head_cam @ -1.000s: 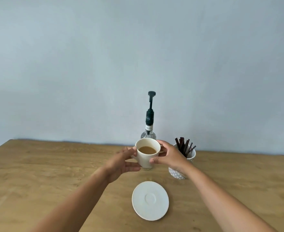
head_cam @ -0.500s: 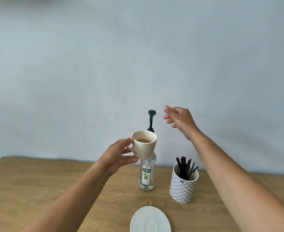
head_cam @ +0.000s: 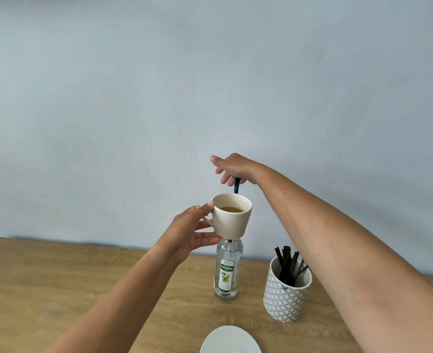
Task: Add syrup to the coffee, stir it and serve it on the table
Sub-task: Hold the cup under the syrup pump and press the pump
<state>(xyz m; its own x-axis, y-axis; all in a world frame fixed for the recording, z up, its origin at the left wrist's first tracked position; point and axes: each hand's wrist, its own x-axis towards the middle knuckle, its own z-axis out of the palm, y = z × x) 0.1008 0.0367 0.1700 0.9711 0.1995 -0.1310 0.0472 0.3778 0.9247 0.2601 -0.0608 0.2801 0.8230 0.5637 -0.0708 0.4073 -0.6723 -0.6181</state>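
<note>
Head cam view: coffee cup (head_cam: 232, 217) is up in the air in front of the syrup bottle (head_cam: 227, 270), rim under the pump (head_cam: 236, 185) so the syrup lands in the coffee, I reckon. My left hand (head_cam: 188, 233) is curled around the handle side, keeping it level. Right hand (head_cam: 232, 167) sits flat on the pump head, fingers loose and spread, not gripping, ready to push down. Stirrer pot (head_cam: 286, 294) waits just right of the bottle, saucer (head_cam: 230, 340) nearest me on the table (head_cam: 57, 281) for serving.
</note>
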